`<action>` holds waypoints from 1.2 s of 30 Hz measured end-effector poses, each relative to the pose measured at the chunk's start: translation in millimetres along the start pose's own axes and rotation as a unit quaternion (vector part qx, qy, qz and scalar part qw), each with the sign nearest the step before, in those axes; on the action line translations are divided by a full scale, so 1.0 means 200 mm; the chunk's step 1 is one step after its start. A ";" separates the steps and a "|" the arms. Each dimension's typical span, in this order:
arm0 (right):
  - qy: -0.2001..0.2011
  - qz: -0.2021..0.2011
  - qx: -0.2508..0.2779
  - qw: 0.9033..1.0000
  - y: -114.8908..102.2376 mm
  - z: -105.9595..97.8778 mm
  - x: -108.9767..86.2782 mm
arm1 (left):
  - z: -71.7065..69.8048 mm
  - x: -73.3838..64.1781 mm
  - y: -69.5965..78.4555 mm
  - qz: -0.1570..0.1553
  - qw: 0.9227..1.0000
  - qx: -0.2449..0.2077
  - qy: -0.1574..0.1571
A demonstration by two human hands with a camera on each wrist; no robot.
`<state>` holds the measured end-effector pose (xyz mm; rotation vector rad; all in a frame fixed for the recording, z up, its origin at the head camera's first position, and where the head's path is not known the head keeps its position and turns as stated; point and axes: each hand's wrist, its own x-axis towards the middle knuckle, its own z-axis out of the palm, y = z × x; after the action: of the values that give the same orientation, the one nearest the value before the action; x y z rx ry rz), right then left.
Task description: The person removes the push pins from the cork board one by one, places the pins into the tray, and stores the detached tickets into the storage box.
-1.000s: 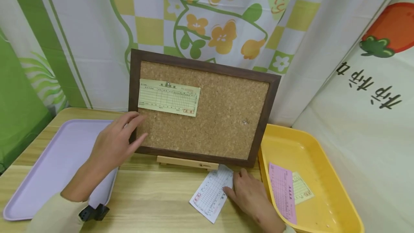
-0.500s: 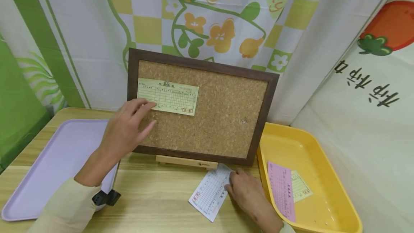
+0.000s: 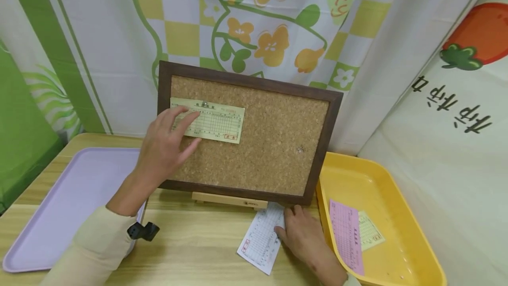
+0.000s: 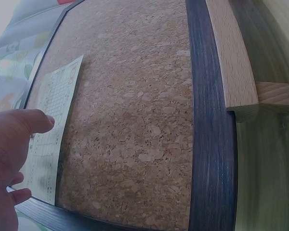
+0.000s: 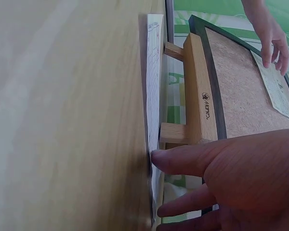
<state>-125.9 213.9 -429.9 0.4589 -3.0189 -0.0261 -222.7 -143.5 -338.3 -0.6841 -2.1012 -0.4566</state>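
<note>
A framed corkboard [image 3: 262,158] leans on a small wooden stand [image 3: 230,200]. A pale yellow receipt slip [image 3: 222,122] hangs at its upper left, with a clear pushpin [image 3: 205,104] at its top edge. My left hand [image 3: 162,140] is in front of the slip's left part, thumb and fingers apart and nothing between them. In the left wrist view, one fingertip [image 4: 45,121] overlaps the slip. On the table my right hand [image 3: 303,235] rests beside a white receipt slip [image 3: 262,237], its thumb [image 5: 176,160] touching the paper and its other fingers loosely extended.
A lilac tray [image 3: 59,206] lies at the left. At the right stands a yellow tray [image 3: 401,215] containing a pink slip [image 3: 347,235] and another yellow slip [image 3: 370,231]. More pins [image 3: 300,149] sit at the corkboard's right. A patterned curtain [image 3: 190,25] hangs behind.
My left hand has moved up and right from the board's left edge to in front of the yellow slip. The white slip has turned slightly beside my right hand, which stays nearly in place.
</note>
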 end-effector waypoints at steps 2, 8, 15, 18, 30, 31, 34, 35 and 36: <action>-0.003 -0.001 0.005 1.000 0.00 0.00 -0.01 | 0.01 0.01 0.00 0.000 1.000 0.000 -0.001; -0.010 -0.004 0.019 1.000 0.01 -0.02 -0.01 | 0.03 0.03 0.00 -0.010 1.000 -0.004 -0.005; -0.003 0.004 0.059 0.998 0.02 -0.02 0.00 | 0.05 0.04 -0.01 -0.010 1.000 0.000 -0.007; -0.001 0.010 0.106 0.994 0.02 -0.05 0.00 | 0.05 0.04 -0.01 -0.011 1.000 0.001 -0.005; 0.081 0.040 0.193 0.977 0.12 -0.25 -0.05 | 0.06 0.06 -0.01 -0.021 1.000 0.002 0.001; 0.089 0.039 0.190 0.977 0.13 -0.27 -0.06 | 0.06 0.06 -0.01 -0.022 1.000 0.003 0.001; 0.111 0.037 0.181 0.976 0.18 -0.30 -0.07 | 0.06 0.06 -0.01 -0.025 1.000 0.002 0.000; 0.115 0.038 0.181 0.976 0.19 -0.31 -0.08 | 0.06 0.06 -0.02 -0.026 1.000 0.001 0.000; 0.121 0.039 0.179 0.976 0.20 -0.32 -0.08 | 0.06 0.06 -0.01 -0.027 1.000 0.001 -0.001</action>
<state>-116.5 257.5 -365.6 0.3383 -2.7955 0.5449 -238.4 -135.3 -334.8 -0.6282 -2.1263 -0.4839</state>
